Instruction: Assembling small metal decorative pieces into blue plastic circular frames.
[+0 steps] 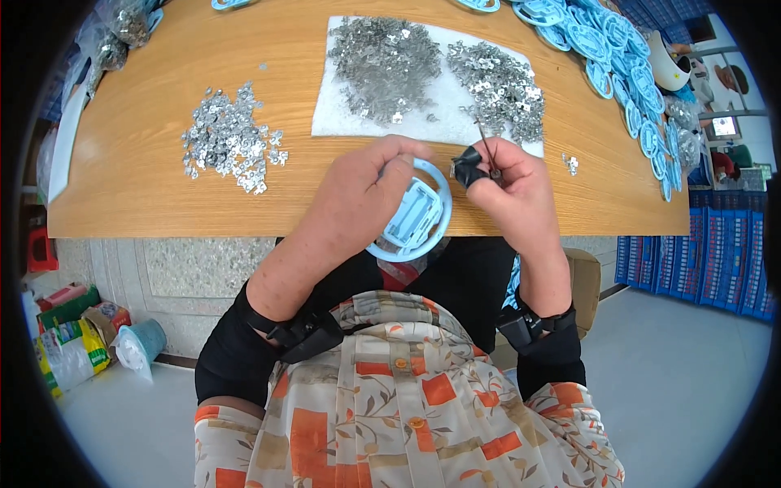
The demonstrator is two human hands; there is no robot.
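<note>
My left hand (362, 191) grips a light blue plastic ring-shaped part (419, 215), like a toy steering wheel with a rectangular recessed middle. The part is tilted at the table's front edge, and my hand covers its left side. Just right of it, apart from the ring, is my right hand (521, 183), with black covers on its fingertips. Its fingers are closed around a thin dark metal tool (487, 146), whose exact kind I cannot make out. Any small piece at those fingertips is too small to name. Beyond my hands, small silvery metal clips (382, 65) lie heaped on a white foam sheet (325, 122).
A second clip heap (498, 89) shares the sheet; a loose pile of metal pieces (232, 138) lies left on the wooden table (285, 49). Several blue plastic parts (618, 57) are stacked along the right edge. Clear bags (126, 24) sit far left. A few clips (571, 164) lie right.
</note>
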